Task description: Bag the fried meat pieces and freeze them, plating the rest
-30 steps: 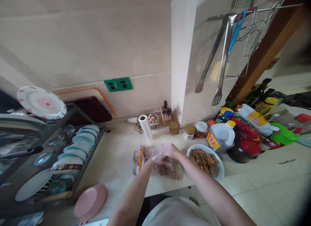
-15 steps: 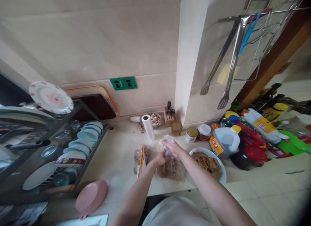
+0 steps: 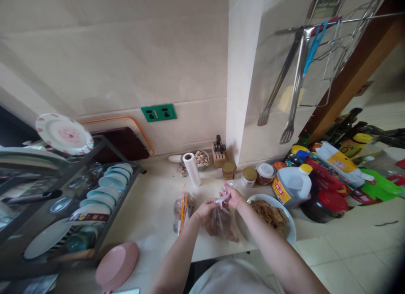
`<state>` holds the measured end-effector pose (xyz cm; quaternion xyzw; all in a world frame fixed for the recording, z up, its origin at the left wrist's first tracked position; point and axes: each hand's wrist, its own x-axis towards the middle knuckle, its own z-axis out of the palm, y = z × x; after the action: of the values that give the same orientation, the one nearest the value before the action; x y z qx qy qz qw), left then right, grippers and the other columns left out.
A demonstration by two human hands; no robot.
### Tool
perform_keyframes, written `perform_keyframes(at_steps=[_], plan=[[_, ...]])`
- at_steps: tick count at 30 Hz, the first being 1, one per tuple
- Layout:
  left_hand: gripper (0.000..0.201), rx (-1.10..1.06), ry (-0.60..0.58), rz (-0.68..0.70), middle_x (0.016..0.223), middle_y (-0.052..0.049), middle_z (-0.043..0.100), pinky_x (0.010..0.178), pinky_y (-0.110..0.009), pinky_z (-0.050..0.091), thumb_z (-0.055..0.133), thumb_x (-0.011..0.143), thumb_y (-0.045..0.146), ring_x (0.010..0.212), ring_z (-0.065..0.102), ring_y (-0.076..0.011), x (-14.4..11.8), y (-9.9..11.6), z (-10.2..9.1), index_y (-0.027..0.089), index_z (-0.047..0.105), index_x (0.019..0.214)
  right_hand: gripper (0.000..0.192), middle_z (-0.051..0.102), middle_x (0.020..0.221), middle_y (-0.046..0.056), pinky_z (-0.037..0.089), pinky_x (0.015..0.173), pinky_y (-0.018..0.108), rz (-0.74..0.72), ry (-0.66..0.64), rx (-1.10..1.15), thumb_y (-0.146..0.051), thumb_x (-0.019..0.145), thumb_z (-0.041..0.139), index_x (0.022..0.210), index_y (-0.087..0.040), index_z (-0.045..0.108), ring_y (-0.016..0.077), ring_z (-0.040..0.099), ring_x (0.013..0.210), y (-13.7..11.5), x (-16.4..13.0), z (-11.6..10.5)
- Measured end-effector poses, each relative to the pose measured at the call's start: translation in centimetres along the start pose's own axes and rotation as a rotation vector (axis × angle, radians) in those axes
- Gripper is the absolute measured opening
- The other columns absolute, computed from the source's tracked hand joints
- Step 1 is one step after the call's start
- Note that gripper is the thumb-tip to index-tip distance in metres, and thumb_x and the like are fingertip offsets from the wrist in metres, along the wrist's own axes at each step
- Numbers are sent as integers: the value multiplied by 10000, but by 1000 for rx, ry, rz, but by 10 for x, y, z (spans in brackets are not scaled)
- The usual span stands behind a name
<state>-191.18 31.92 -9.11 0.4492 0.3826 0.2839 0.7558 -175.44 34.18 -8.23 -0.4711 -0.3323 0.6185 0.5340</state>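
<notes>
Bag neck now twisted thin: left hand (image 3: 205, 209) pinches clear food bag (image 3: 221, 223), right hand (image 3: 232, 195) grips its twisted top, nearly sealed.

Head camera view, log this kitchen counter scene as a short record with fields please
left hand: grips the clear bag of brown food at its neck
right hand: pinches the bag's twisted top
beside bag, left: second bag with orange strip
beside bag, right: white plate of brown food
behind: plastic roll, jars
far left: dish rack
</notes>
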Motion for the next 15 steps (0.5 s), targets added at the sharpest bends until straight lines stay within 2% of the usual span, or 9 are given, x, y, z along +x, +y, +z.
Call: perform_keyframes(at_steps=[4,6,10,15], plan=[[480,-40,-33,-5,741,-95,713,766,-371,500,815,545,512,740,661,-243,-4,5,3,134,717,823,437,545,604,-53,507,595,309,-15,61,-104,-484,592,747,883,-218,559,142,550,540,14,-8,-13],[468,-22,-35,-6,700,-72,699,728,-353,500,851,505,478,685,650,-219,-5,5,5,137,695,785,465,578,655,-38,493,588,297,-45,101,-180,-503,595,717,929,-209,580,149,561,579,20,-11,-18],[390,75,29,26,599,-3,645,643,-276,455,848,521,464,577,573,-143,-4,4,10,159,647,658,394,587,675,-16,470,612,303,-133,200,-375,-556,663,626,841,-204,604,164,547,611,28,-14,-28],[235,231,104,55,528,9,576,651,-262,431,832,552,336,631,542,-163,0,12,12,187,654,512,318,617,707,19,446,682,314,-239,240,-606,-531,766,519,770,-221,588,197,564,692,27,-23,-42]])
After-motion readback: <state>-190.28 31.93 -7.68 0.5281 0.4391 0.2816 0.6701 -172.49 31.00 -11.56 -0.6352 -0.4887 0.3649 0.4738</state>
